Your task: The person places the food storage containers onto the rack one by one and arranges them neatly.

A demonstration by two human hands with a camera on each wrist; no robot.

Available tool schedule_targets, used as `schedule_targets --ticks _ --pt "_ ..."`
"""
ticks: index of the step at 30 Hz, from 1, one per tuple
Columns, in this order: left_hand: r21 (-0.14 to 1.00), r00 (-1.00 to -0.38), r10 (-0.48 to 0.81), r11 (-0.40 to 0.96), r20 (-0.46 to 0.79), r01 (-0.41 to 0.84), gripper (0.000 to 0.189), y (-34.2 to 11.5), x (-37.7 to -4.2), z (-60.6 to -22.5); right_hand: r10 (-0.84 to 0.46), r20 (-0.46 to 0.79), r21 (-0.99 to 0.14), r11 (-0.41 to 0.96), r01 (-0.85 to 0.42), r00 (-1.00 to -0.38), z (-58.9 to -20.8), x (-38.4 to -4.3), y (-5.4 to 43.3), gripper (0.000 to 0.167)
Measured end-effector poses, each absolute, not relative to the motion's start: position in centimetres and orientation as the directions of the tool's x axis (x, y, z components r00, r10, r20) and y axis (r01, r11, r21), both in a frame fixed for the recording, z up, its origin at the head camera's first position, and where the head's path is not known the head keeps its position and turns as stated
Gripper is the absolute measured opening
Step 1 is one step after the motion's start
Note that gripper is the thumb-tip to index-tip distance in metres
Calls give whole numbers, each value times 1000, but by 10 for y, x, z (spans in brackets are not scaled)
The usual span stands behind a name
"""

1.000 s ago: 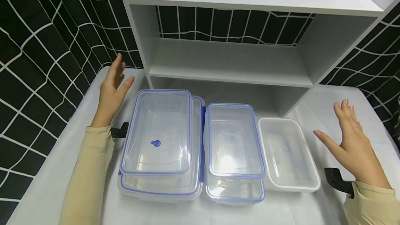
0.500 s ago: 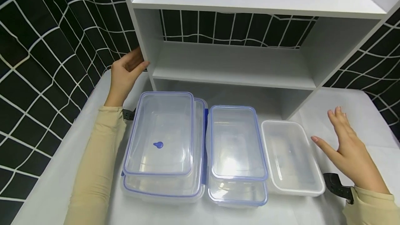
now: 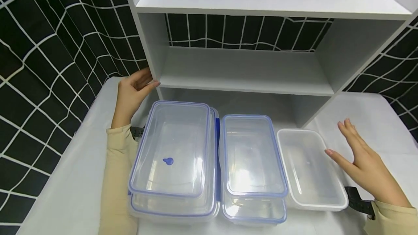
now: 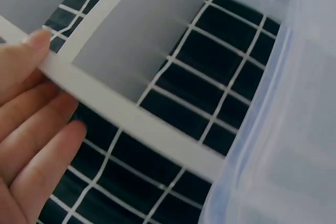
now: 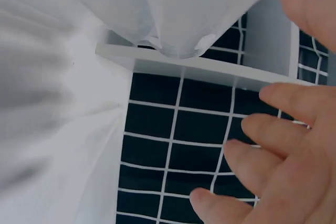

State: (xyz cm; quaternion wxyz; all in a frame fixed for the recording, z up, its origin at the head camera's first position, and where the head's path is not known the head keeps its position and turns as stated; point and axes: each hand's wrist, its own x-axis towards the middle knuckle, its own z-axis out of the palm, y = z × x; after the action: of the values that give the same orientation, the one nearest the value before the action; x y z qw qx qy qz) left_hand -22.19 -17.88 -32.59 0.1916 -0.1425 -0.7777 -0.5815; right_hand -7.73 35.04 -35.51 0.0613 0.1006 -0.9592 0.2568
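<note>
My left hand [image 3: 132, 95] grips the left side panel of a white shelf unit [image 3: 248, 66]. In the left wrist view the thumb [image 4: 37, 43] lies over the panel's edge and the fingers are on its outer side. My right hand [image 3: 369, 164] hangs with fingers spread beside a white-rimmed plastic container [image 3: 311, 173], holding nothing. The thumb is near that container's rim; whether it touches cannot be told. To the left stand two stacks of clear containers with blue-rimmed lids: a larger stack [image 3: 177, 177] with a blue valve, and a narrower stack [image 3: 256, 169].
A white cloth [image 3: 65, 191] covers the table under everything. Black fabric with a white grid [image 3: 42, 93] hangs at the left, right and behind the shelves. The containers stand in front of the unit's lowest compartment.
My left hand has moved right from the air onto the shelf unit's left side panel and lowered slightly along it. The right hand has stayed spread, shifting slightly left toward the white-rimmed container.
</note>
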Motion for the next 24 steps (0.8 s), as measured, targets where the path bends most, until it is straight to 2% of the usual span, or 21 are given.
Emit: schedule_targets --ticks 9,17,20,24 --pt "862 -879 -71 244 472 444 39 -171 -223 -332 -166 121 -465 861 -204 -979 -357 -72 360 76" --pt "906 -897 -153 167 415 390 40 -170 -216 -338 -147 110 -503 845 -182 -983 -367 -56 367 70" --pt "907 -899 -151 169 410 386 41 -170 -213 -339 -82 107 -527 840 -127 -991 -379 -43 364 66" --pt "903 -897 -138 165 420 398 41 -164 -214 -338 100 144 -635 772 -14 -985 -395 -27 355 53"
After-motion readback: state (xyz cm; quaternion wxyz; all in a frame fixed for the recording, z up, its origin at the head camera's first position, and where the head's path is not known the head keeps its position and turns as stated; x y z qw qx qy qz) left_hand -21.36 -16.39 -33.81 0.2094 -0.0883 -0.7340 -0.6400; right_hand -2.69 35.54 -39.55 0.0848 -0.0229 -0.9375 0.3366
